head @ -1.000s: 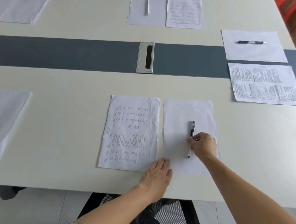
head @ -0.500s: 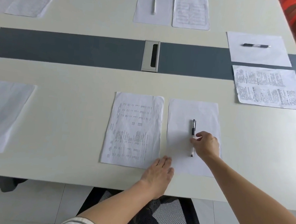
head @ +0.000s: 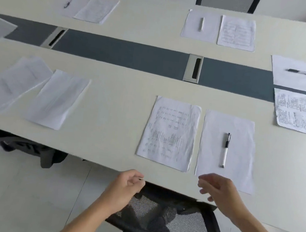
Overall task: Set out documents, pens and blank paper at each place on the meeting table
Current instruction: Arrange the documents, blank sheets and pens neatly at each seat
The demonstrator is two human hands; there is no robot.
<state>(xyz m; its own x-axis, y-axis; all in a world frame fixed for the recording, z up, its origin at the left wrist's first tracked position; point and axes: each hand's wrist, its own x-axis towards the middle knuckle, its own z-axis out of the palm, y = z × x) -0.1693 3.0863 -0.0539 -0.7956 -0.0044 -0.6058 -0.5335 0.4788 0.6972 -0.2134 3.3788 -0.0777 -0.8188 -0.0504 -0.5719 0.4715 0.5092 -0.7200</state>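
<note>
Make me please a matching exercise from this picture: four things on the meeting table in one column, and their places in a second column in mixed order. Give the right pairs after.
Things
1. black-and-white pen
2. dark pen
3. cable slot
4. printed document

Places
A. set in the grey strip
B. lying on the near blank sheet
C. just left of the near blank sheet, a narrow gap between
D. lying on the blank sheet at the right end

Pairs: 1-B, 2-D, 3-A, 4-C

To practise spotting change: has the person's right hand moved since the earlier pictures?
Yes. The right hand has left the black-and-white pen and drawn back to the near edge of the blank white sheet.
</note>
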